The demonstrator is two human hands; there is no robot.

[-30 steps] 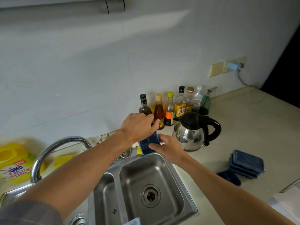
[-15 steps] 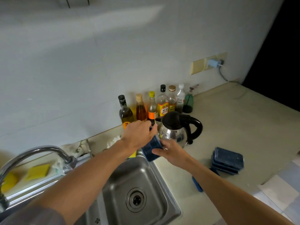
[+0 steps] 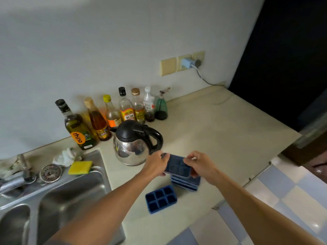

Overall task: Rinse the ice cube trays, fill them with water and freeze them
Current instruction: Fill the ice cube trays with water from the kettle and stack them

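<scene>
Bare countertop stretches right of the electric kettle to the wall. The kettle stands close left of the stack of lidded ice cube trays, an uncovered ice cube tray lies just before the stack, and bottles line the wall.

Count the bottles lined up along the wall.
7, in a row behind the kettle, left to right: olive oil, amber, yellow-capped, yellow-labelled, gold-capped, white-capped, green spray bottle. Others may hide behind them.

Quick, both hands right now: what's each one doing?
Left hand: grips the blue ice cube tray at its left end.
Right hand: grips the same tray's right end.
</scene>
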